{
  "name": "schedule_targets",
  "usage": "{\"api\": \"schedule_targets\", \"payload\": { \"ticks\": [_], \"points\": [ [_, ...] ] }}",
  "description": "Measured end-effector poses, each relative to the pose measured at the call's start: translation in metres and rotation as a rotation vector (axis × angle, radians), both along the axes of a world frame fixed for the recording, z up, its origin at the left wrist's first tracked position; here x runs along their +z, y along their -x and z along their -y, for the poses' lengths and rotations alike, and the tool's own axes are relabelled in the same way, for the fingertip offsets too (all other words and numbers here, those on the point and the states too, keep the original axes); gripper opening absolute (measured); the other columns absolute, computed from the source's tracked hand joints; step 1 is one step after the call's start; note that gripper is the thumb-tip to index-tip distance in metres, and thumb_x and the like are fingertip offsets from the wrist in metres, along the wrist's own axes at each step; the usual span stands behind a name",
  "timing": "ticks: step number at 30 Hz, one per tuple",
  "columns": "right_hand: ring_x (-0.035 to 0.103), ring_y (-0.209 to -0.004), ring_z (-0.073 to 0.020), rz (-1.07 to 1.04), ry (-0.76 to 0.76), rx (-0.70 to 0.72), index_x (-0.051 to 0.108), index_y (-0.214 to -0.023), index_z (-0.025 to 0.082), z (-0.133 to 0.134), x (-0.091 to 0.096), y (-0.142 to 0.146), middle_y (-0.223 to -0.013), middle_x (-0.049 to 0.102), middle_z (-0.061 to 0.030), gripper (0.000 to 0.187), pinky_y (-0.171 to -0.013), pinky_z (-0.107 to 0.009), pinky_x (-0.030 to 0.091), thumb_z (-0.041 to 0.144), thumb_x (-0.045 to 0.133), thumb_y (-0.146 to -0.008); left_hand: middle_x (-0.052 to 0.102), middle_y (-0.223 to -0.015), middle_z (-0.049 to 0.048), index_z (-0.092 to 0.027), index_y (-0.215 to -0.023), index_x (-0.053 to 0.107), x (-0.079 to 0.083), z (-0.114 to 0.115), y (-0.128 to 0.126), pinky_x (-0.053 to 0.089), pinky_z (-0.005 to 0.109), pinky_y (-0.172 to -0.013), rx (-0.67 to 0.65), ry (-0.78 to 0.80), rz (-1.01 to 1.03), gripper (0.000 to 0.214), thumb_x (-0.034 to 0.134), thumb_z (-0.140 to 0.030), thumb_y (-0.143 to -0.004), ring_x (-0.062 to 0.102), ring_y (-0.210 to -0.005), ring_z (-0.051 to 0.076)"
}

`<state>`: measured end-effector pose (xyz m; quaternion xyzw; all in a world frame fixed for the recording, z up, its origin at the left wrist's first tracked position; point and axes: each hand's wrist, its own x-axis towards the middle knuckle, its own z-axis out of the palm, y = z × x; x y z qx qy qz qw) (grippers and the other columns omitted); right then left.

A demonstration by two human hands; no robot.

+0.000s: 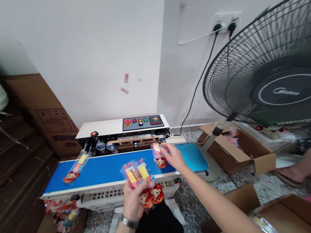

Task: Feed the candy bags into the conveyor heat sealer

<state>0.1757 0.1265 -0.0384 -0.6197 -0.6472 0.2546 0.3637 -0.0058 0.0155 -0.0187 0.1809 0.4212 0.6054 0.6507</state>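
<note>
My left hand is closed around a few see-through plastic packets with yellow contents and red-haired cartoon heads at their lower ends. Over the right part of the blue conveyor belt, my right hand pinches the edge of one packet with pink contents. That packet's top is by the right intake of the band sealing machine. Another packet lies slanted at the belt's left end, its cartoon head toward the front.
A cardboard box with packets stands below the belt's left end. On the right are a large fan, an open carton and another carton nearer me. A person's leg shows at the right edge.
</note>
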Motion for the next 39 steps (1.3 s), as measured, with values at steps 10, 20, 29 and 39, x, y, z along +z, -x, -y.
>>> {"api": "schedule_targets", "payload": {
  "ticks": [10, 20, 29, 39],
  "points": [
    [0.057, -0.057, -0.0134, -0.502, 0.045, 0.133, 0.054, -0.085, 0.020, 0.061, 0.004, 0.021, -0.070, 0.062, -0.0005, 0.026, -0.054, -0.025, 0.047, 0.045, 0.047, -0.081, 0.070, -0.081, 0.0064, -0.014, -0.093, 0.061, 0.000, 0.000, -0.006, 0.051, 0.030, -0.068, -0.009, -0.025, -0.050, 0.046, 0.080, -0.020, -0.051, 0.066, -0.070, 0.019],
    [0.060, -0.066, -0.0184, 0.100, 0.082, -0.339, 0.063, -0.077, 0.018, -0.018, -0.025, -0.060, -0.070, 0.066, -0.0044, 0.021, -0.057, -0.024, 0.040, 0.033, 0.048, -0.076, 0.069, -0.074, 0.0058, -0.014, -0.087, 0.061, -0.010, 0.002, 0.004, 0.050, 0.026, -0.061, -0.066, 0.041, -0.062, 0.037, 0.078, -0.025, -0.056, 0.066, -0.068, 0.019],
    [0.060, -0.080, -0.0165, 0.045, 0.035, -0.094, 0.058, -0.105, 0.020, -0.014, -0.008, -0.008, -0.094, 0.065, -0.0044, 0.030, -0.073, -0.027, 0.044, 0.030, 0.053, -0.077, 0.070, -0.092, 0.0131, -0.013, -0.096, 0.061, -0.003, 0.000, 0.005, 0.051, 0.034, -0.067, -0.056, 0.065, 0.085, 0.036, 0.070, -0.031, -0.066, 0.067, -0.071, 0.022],
    [0.059, -0.081, -0.0152, -0.332, 0.115, 0.404, 0.057, -0.104, 0.021, 0.089, 0.017, 0.045, -0.099, 0.062, -0.0044, 0.033, -0.064, -0.025, 0.050, 0.035, 0.061, -0.074, 0.069, -0.090, 0.0081, -0.016, -0.095, 0.060, -0.004, -0.002, -0.004, 0.048, 0.031, -0.075, 0.008, -0.136, -0.102, 0.037, 0.074, -0.025, -0.062, 0.064, -0.080, 0.020]
  ]
}}
